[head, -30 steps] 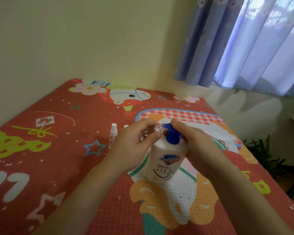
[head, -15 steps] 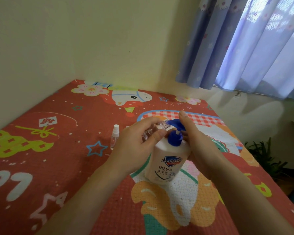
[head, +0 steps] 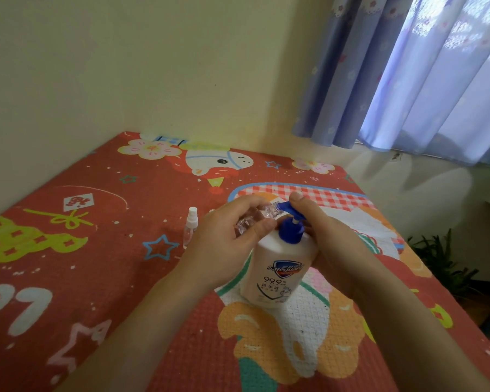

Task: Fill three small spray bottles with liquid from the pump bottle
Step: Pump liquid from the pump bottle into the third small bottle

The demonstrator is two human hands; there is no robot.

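Observation:
A white pump bottle (head: 277, 267) with a blue pump head (head: 290, 230) stands on the red patterned mat (head: 68, 278). My left hand (head: 227, 250) holds a small clear spray bottle (head: 269, 213) tilted, with its open mouth against the blue nozzle tip. My right hand (head: 328, 239) wraps the far side of the pump bottle, and its thumb rests on top of the raised pump head. A second small spray bottle (head: 190, 226) with a white cap stands upright on the mat, to the left of my left hand. A third bottle is hidden.
The mat ends at a cream wall behind and to the left. Blue curtains (head: 408, 75) hang at the upper right. A green plant (head: 441, 261) sits on the floor beyond the mat's right edge.
The pump head has risen from its pressed-down position to its raised position. My right thumb lifted with it. My left hand still keeps the small bottle at the nozzle.

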